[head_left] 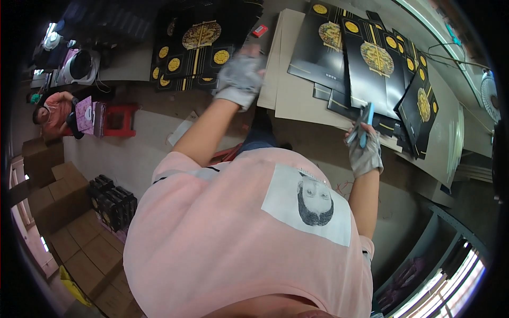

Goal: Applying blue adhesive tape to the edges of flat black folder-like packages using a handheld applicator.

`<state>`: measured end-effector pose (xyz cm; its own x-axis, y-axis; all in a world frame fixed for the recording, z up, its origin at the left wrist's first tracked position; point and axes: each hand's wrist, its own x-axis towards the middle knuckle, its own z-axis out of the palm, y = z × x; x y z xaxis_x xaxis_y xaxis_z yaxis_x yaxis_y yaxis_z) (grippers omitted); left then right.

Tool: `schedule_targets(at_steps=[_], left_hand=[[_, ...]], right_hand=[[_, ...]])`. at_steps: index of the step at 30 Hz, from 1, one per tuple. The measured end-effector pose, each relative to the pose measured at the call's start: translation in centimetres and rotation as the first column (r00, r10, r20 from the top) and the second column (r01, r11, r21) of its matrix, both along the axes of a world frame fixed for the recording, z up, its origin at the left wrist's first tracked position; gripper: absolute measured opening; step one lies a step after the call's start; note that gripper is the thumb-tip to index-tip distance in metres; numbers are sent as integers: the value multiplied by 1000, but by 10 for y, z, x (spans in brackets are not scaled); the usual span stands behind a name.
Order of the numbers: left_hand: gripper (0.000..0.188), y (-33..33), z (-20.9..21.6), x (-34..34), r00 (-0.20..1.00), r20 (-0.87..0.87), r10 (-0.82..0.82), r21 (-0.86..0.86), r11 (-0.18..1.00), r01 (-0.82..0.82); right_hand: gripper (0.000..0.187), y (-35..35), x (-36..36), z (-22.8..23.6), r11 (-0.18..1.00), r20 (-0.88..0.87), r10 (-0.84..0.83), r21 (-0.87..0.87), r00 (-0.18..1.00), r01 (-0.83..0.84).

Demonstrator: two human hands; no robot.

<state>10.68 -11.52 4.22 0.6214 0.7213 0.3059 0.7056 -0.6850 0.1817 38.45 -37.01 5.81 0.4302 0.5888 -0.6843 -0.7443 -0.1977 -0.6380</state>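
Both of my hands wear grey work gloves with bare fingertips. My left hand (241,79) reaches over the near right edge of a pile of black sheets with gold round prints (197,55). Motion smears its fingers, so I cannot tell whether they touch or hold anything. Closed around a blue-and-grey hand tool (363,127), my right hand (366,151) is at the front edge of the right-hand table. The tool's upper end overlaps a glossy black-and-gold printed sheet (371,85) in view. More such sheets (422,108) lie fanned and overlapping around it.
Large grey-beige boards (297,103) lie under the sheets. A small red box (260,31) sits at the back. Further left, a person (55,114) sits by a red stool (119,120). Brown cartons (79,244) and stacked black boxes (112,201) stand at lower left; a fan (490,95) is far right.
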Motion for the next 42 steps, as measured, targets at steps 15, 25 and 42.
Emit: schedule_targets(at_steps=[15,25,42], left_hand=[[60,-1,-30,-98,913,-408,-5,24,1000,16],[54,2,-14,-65,888,-458,34,-5,999,-41],[45,17,-5,-40,980,-174,-95,-59,995,86]], right_hand=[[39,-9,-48,-80,918,169,397,-88,902,-387],[32,-3,-71,-61,850,397,498,-48,771,-525],[29,-34,-56,-87,841,642,509,-231,573,-488]])
